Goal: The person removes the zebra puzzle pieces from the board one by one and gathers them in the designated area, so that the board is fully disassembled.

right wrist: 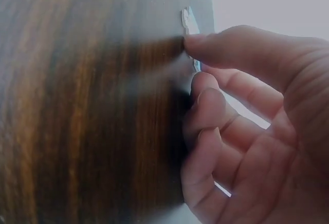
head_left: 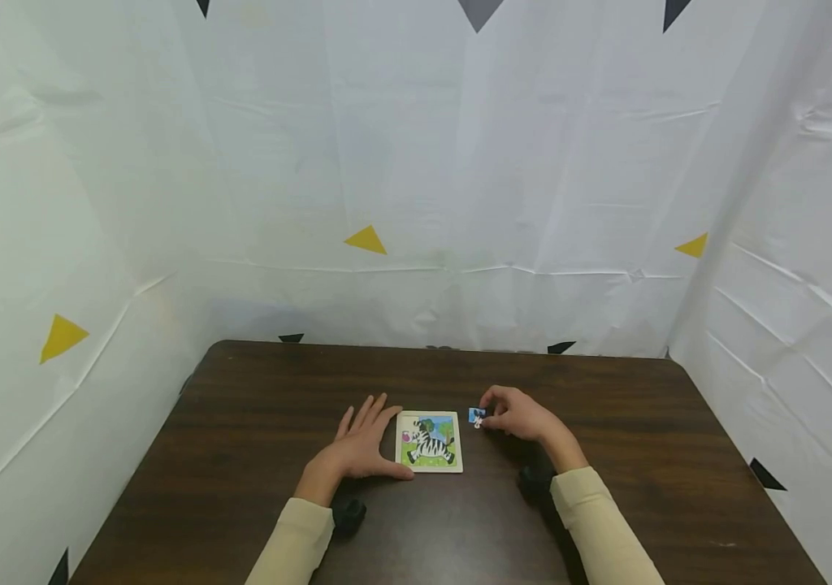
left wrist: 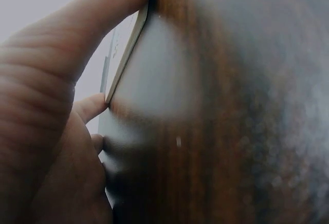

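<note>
Head view from above, facing forward-down; wrist views close, low, apparently rolled sideways; all share table (head_left: 452, 520).

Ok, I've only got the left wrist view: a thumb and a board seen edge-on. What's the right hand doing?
Observer: The head view shows the right hand pinching a small picture piece.
Operator: Is that piece touching the board?
Observer: No, it's off to the board's right, with bare tabletop between them.
Operator: And what does the board show on its face?
Observer: A striped zebra on green ground.
</note>
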A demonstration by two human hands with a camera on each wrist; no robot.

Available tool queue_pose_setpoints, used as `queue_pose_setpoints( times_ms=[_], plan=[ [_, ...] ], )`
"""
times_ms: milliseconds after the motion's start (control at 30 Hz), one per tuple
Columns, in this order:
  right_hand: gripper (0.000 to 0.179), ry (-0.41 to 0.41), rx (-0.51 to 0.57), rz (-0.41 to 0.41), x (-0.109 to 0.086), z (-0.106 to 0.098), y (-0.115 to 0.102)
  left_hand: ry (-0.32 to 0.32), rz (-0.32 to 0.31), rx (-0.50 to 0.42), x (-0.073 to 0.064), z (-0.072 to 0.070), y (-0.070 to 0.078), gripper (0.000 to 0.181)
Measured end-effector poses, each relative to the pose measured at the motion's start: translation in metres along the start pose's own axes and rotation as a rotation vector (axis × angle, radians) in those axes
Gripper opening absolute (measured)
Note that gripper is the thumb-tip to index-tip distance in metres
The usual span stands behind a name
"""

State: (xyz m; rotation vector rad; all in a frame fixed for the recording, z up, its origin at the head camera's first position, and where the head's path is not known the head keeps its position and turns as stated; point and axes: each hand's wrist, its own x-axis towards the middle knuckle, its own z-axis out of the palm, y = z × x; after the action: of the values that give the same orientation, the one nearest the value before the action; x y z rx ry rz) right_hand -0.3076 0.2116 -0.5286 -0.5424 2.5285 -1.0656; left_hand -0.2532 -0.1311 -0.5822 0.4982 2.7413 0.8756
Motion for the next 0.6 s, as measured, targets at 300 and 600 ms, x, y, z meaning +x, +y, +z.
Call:
queue_pose_setpoints(
  times_ms=[300, 600],
  plan=[
    [0.03, 0.02, 0.007, -0.008, -0.0021, -0.0009, 0.0038, 0.003, 0.009, 0.006, 0.0019, 0.001, -0.0024, 0.125],
    [0.03, 0.096, 0.011, -0.035, -0.0037, 0.0091, -0.0025, -0.007, 0.01, 0.015, -0.0006, -0.0003, -0.0002, 0.126]
  ],
)
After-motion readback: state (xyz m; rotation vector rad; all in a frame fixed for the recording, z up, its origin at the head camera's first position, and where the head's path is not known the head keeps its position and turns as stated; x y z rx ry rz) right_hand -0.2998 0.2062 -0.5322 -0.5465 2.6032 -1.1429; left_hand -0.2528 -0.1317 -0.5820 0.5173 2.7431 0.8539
